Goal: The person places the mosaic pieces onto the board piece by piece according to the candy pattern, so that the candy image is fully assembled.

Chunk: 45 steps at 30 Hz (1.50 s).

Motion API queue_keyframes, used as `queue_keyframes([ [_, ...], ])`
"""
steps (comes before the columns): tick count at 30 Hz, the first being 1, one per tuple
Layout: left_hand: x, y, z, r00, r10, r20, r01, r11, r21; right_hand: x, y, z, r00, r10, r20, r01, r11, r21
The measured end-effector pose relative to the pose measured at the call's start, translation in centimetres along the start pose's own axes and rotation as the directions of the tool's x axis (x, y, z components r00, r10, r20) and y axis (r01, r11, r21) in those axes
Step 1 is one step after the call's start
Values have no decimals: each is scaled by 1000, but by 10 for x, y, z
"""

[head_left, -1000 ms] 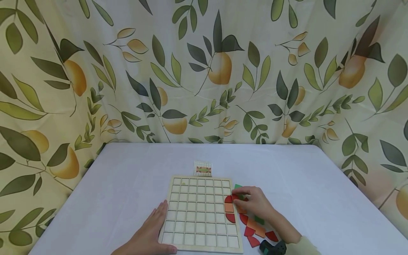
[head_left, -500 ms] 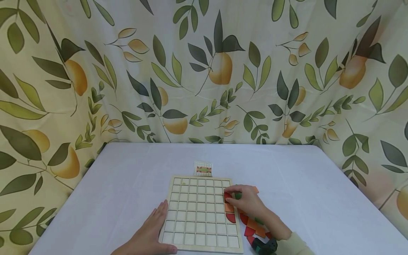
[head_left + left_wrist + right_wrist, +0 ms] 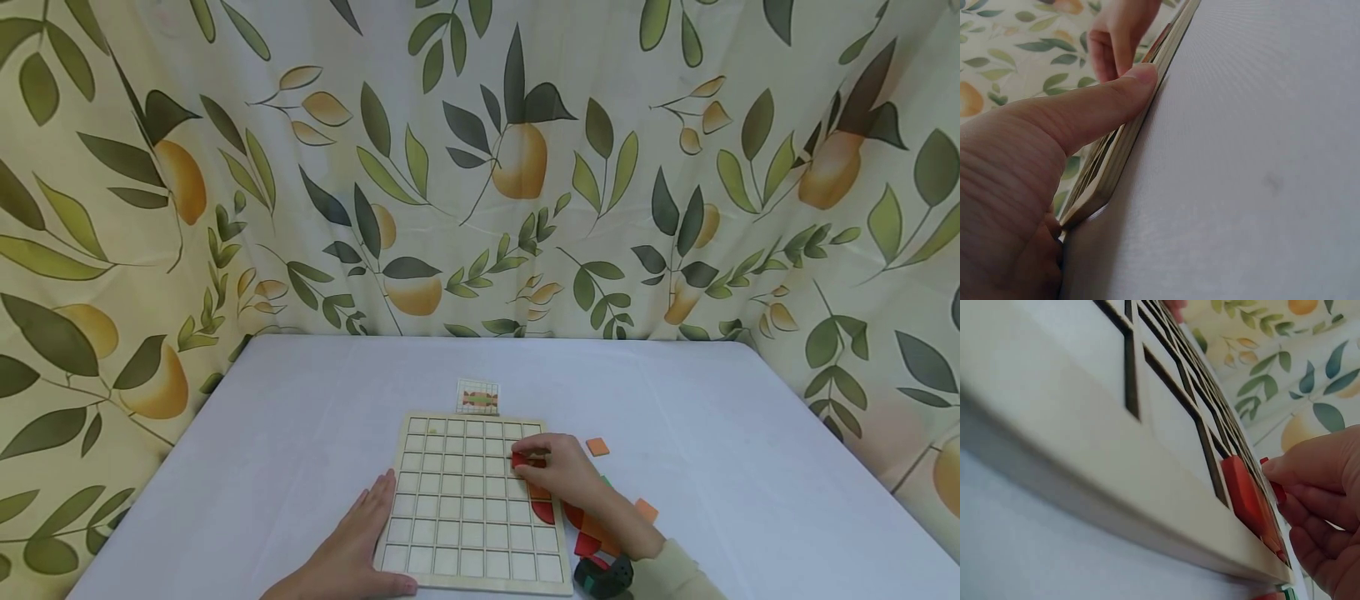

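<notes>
A pale wooden grid board (image 3: 450,508) lies on the table. My left hand (image 3: 348,542) rests along its left edge, thumb at the near corner; in the left wrist view the thumb (image 3: 1104,103) lies on the frame. Above the board's upper right cells, my right hand (image 3: 566,471) pinches a red piece (image 3: 519,460). The right wrist view shows that red piece (image 3: 1277,489) between thumb and fingers (image 3: 1316,481). An orange square (image 3: 539,492) and a red quarter-round piece (image 3: 543,512) sit in the right column, partly covered by the hand.
A small patterned card (image 3: 477,397) stands beyond the board's far edge. Right of the board lie loose red, orange and green pieces, with one orange square (image 3: 597,447) apart from them. A dark device (image 3: 603,577) is on the right wrist. A leaf-patterned curtain (image 3: 465,167) hangs behind.
My right hand has moved left from the loose pieces onto the board, carrying the red piece. The separate orange square is now uncovered. My left hand has stayed in place.
</notes>
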<state>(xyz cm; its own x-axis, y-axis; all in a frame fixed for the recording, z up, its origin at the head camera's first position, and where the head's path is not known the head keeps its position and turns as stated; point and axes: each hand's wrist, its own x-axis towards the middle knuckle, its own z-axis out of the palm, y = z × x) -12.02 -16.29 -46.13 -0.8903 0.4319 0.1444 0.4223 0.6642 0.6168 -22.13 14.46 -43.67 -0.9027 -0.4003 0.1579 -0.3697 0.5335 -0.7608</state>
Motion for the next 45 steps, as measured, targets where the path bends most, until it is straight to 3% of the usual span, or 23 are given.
queue_keyframes([
  [10, 0, -2, 1, 1000, 0, 2, 0, 1000, -4, 1, 1, 5, 998, -62, 3, 62, 997, -39],
  [21, 0, -2, 1, 1000, -16, 20, 16, 999, -29, 2, 2, 4, 999, -43, 21, 44, 998, -53],
  [28, -1, -2, 0, 1000, 5, 14, -4, 1000, -30, 1, -3, 2, 997, -43, 60, 44, 999, -13],
  [45, 0, -3, 1, 1000, 19, -4, -19, 1000, 3, 1, -3, 3, 998, -12, 53, 14, 999, -35],
])
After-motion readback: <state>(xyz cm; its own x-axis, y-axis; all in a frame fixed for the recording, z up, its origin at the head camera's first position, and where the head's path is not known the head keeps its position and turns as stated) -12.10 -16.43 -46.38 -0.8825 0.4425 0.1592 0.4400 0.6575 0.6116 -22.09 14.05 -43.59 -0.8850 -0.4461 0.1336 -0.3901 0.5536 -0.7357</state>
